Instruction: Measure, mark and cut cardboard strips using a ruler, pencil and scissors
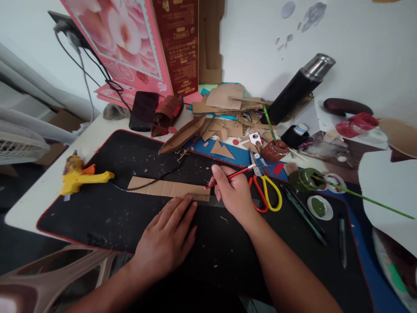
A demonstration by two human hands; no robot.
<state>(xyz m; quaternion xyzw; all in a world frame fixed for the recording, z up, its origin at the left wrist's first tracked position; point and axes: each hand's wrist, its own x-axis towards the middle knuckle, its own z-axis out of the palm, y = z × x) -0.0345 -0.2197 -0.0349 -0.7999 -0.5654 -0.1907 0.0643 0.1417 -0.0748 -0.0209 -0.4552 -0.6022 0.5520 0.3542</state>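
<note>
A long cardboard strip [159, 188] lies across the black mat [107, 221]. My left hand [166, 232] rests flat with its fingers stretched out, fingertips at the strip's lower edge, on what looks like a clear ruler [221, 202] that it partly covers. In my right hand [235, 191] is a red pencil [239, 172], its tip touching down near the strip's right end. Scissors [265, 191] with one red and one yellow handle lie just right of that hand.
A yellow glue gun [81, 177] sits at the left, its cord crossing the strip. Cardboard scraps [224, 98], a black flask [293, 93] and paint jars [302, 179] stand behind and right. Pens [304, 215] lie at the right.
</note>
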